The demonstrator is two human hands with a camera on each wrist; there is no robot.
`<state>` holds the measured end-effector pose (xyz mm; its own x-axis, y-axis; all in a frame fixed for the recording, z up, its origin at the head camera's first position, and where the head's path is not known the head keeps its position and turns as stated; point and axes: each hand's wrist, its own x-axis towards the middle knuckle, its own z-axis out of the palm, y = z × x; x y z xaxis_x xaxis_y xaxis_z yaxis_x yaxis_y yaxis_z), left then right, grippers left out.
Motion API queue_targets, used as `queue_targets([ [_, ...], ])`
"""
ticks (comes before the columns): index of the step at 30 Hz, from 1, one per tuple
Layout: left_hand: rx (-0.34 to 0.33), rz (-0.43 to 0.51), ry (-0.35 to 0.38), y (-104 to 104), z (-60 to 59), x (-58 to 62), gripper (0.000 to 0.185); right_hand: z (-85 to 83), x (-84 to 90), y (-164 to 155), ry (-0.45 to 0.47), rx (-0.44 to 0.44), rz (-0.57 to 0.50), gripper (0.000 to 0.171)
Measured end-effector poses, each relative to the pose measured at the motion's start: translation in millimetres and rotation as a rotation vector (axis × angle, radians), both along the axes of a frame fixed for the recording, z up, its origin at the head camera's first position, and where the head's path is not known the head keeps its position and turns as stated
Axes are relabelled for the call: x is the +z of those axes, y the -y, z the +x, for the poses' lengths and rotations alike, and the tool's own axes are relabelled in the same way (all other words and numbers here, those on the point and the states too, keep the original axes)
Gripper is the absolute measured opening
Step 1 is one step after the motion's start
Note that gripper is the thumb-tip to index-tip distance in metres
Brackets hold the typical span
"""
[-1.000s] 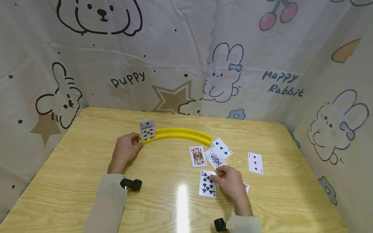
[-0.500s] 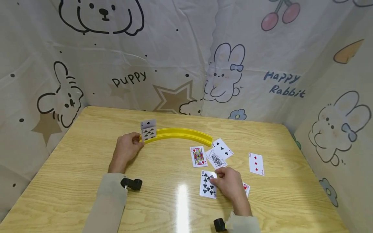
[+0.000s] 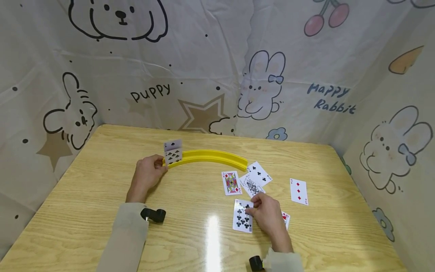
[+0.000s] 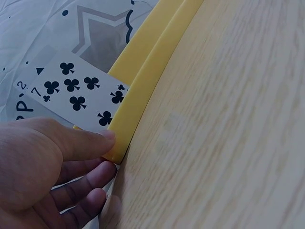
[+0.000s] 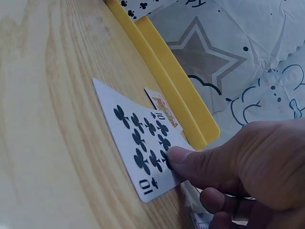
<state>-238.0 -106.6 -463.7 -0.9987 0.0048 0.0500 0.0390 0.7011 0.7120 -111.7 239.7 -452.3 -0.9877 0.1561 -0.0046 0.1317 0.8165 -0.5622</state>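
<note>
1. Pale wood-grain tabletop (image 3: 85, 211) with a glossy glare patch near the front edge, walled in on three sides by a cream cartoon-print cloth (image 3: 204, 68) showing rabbits, a puppy, stars and cherries.
2. Curved yellow card rack (image 3: 210, 156) lying across the middle of the tabletop, with a seven of clubs (image 3: 173, 155) standing upright at its left end and another card just behind it.
3. Left hand (image 3: 147, 175) at the rack's left end, thumb pressed against the yellow edge, remaining fingers loosely curled beneath, gripping nothing.
4. Right hand (image 3: 268, 213) down on the ten of clubs (image 3: 242, 216), thumb and fingers pinching its far corner; card lying face up and flat on the tabletop, near the front, right of centre.
5. Close by: a queen of diamonds (image 3: 231, 183), two more overlapping face-up cards, and a three of diamonds (image 3: 298, 191) apart on the right.
6. Only in the left wrist view: thumb tip (image 4: 106, 138) touching the rack's very end.
7. Only in the right wrist view: thumb tip (image 5: 175, 155) resting on the ten's pips near one corner.
</note>
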Motion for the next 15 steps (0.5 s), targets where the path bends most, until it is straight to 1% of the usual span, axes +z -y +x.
queue_targets([
  [3,-0.004,0.007,-0.001,0.0,-0.1,0.1,0.037,-0.5,1.3,0.3,-0.022,0.007,-0.01,0.027],
  [9,-0.006,0.011,0.005,-0.1,0.0,0.3,0.038,-2.0,5.3,1.0,-0.057,0.005,-0.065,0.025],
  [15,-0.004,0.01,-0.003,0.6,0.2,0.8,0.038,-4.1,7.5,1.3,-0.082,-0.005,-0.059,0.022],
])
